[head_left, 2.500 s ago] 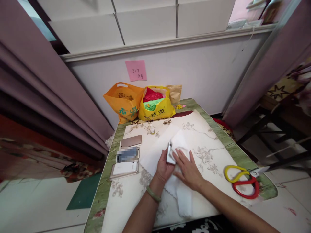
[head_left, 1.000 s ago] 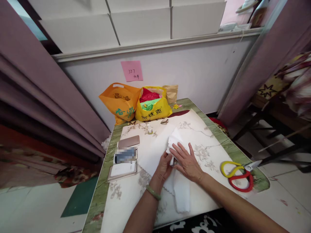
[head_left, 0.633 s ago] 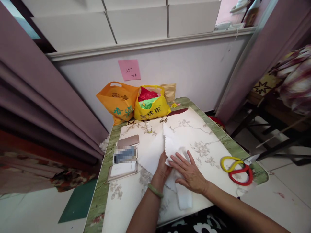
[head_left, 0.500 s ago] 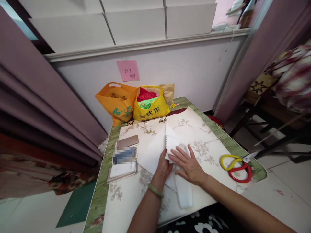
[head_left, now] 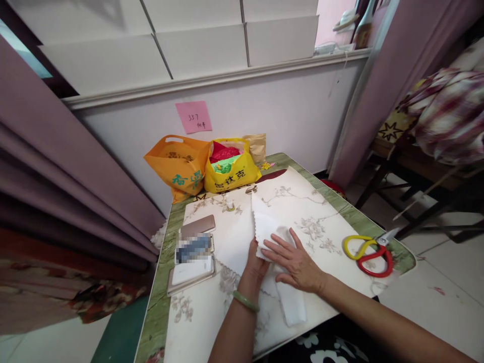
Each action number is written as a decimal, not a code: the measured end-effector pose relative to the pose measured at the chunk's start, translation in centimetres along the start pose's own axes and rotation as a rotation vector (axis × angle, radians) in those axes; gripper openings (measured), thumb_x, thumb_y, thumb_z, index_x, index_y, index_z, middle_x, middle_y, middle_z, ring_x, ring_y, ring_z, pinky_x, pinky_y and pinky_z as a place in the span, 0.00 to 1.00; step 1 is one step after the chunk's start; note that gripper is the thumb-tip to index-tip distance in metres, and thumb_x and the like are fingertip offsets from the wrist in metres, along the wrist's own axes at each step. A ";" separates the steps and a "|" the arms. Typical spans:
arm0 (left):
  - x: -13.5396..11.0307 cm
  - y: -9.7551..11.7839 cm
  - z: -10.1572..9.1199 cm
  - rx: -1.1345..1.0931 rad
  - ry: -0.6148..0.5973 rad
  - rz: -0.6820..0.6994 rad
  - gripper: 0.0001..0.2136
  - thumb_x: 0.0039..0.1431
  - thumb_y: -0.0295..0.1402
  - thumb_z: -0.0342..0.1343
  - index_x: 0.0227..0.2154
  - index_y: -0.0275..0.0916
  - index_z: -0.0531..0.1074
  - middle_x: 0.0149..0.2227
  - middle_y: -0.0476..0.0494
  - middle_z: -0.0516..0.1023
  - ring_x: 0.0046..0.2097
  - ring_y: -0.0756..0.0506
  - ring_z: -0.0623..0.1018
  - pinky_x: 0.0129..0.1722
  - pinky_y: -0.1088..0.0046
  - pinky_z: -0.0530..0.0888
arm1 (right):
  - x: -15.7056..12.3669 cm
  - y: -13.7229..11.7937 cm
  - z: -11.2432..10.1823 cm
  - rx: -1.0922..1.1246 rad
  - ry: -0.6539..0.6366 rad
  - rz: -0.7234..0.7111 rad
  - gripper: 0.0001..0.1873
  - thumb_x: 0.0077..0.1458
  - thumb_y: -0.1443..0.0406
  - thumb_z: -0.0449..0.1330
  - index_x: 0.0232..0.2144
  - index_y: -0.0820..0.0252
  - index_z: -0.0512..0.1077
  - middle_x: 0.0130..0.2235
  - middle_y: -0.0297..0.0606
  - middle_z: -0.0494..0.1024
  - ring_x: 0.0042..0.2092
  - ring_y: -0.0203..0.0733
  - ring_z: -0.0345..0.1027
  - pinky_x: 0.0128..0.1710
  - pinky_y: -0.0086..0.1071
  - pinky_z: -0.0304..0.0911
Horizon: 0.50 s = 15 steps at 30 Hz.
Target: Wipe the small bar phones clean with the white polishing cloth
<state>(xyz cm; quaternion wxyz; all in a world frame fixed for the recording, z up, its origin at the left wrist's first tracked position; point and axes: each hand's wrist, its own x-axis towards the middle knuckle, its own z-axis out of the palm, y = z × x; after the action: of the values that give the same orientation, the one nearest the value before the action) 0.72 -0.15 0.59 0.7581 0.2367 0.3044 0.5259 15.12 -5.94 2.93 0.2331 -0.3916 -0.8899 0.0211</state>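
Observation:
A white cloth (head_left: pixel 266 226) with zigzag edges lies on the flower-patterned table cover (head_left: pixel 321 222). My right hand (head_left: pixel 297 259) rests flat on the folded cloth with its fingers spread. My left hand (head_left: pixel 256 263), with a green bangle on the wrist, is closed on the cloth's left edge beside the right hand, and its fingertips are hidden under the fold. Whatever lies inside the fold is covered. A narrow folded white strip (head_left: pixel 293 302) lies just below my right hand.
Three phones (head_left: pixel 193 248) lie in a column on the left of the table. Yellow-and-red scissors (head_left: pixel 368 249) sit at the right edge. An orange bag (head_left: pixel 176 164) and a yellow bag (head_left: pixel 230 171) stand at the back against the wall. Purple curtains hang on both sides.
My left hand held a phone upright against the cloth. The cloth has been folded over it, the phone is out of sight, and my right hand has flattened on top.

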 end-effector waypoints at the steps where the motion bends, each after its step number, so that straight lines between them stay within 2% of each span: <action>1: 0.0 0.0 0.1 0.010 -0.011 0.000 0.14 0.51 0.39 0.61 0.38 0.36 0.77 0.36 0.40 0.79 0.43 0.41 0.76 0.43 0.67 0.72 | 0.2 0.5 -0.1 0.013 0.004 0.019 0.35 0.62 0.46 0.48 0.67 0.47 0.45 0.66 0.37 0.55 0.68 0.52 0.42 0.63 0.60 0.14; 5: 0.1 0.3 0.7 0.034 -0.043 -0.020 0.17 0.49 0.34 0.64 0.43 0.38 0.75 0.37 0.43 0.78 0.34 0.49 0.74 0.33 0.76 0.70 | 2.4 2.9 -0.5 0.134 0.075 0.247 0.28 0.65 0.51 0.45 0.65 0.43 0.50 0.67 0.34 0.54 0.68 0.51 0.42 0.63 0.61 0.19; 7: 0.1 0.5 0.7 0.029 -0.053 -0.050 0.19 0.50 0.34 0.64 0.46 0.39 0.74 0.36 0.45 0.76 0.31 0.52 0.72 0.28 0.79 0.68 | 3.5 3.7 -0.6 0.301 0.121 0.381 0.27 0.66 0.52 0.42 0.65 0.44 0.52 0.66 0.34 0.57 0.66 0.49 0.47 0.65 0.58 0.28; 10: 0.0 0.6 0.6 0.031 -0.057 -0.052 0.20 0.52 0.34 0.63 0.49 0.40 0.72 0.38 0.44 0.75 0.32 0.52 0.72 0.26 0.79 0.65 | 4.4 3.9 -0.5 0.594 0.195 0.508 0.28 0.67 0.52 0.36 0.65 0.49 0.54 0.64 0.35 0.62 0.64 0.44 0.55 0.65 0.49 0.44; 12: 0.0 0.7 0.5 0.035 -0.067 -0.043 0.19 0.52 0.35 0.63 0.48 0.39 0.72 0.37 0.44 0.74 0.32 0.52 0.72 0.26 0.79 0.65 | 4.3 3.8 -0.2 0.657 0.215 0.562 0.29 0.67 0.51 0.35 0.64 0.49 0.56 0.62 0.35 0.64 0.63 0.45 0.56 0.65 0.51 0.42; 15: -0.1 0.7 0.5 0.054 -0.092 -0.045 0.15 0.53 0.35 0.62 0.44 0.37 0.73 0.30 0.47 0.72 0.30 0.53 0.70 0.26 0.79 0.65 | 3.6 4.1 0.6 0.581 0.156 0.640 0.28 0.66 0.50 0.35 0.62 0.46 0.59 0.61 0.34 0.65 0.64 0.50 0.53 0.64 0.63 0.29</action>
<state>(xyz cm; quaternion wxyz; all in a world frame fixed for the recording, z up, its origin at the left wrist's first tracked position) 0.61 -0.02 1.46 0.7764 0.2741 0.2885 0.4887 15.57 -0.44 2.90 0.3818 -0.5663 -0.6604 0.3122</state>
